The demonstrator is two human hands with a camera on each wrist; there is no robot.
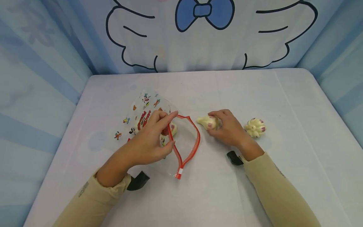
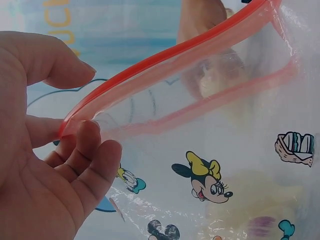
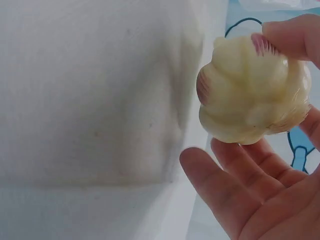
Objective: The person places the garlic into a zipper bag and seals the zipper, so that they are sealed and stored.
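My left hand (image 1: 171,129) pinches one red zipper strip (image 1: 173,143) of a clear cartoon-printed bag (image 1: 143,110) and holds its mouth wide open. In the left wrist view the thumb and fingers (image 2: 92,142) grip that strip (image 2: 165,62). A pale garlic bulb (image 1: 173,128) lies inside the bag. My right hand (image 1: 216,123) holds another garlic bulb (image 1: 208,122) just right of the bag's mouth, low over the table. The right wrist view shows this bulb (image 3: 250,95) held between fingertip and fingers (image 3: 235,185). A third garlic bulb (image 1: 255,127) lies on the table right of my right hand.
A white cloth covers the table (image 1: 283,104). Blue cartoon-printed curtains (image 1: 42,63) close it in on the left, back and right. Black wrist straps (image 1: 137,181) sit at both cuffs.
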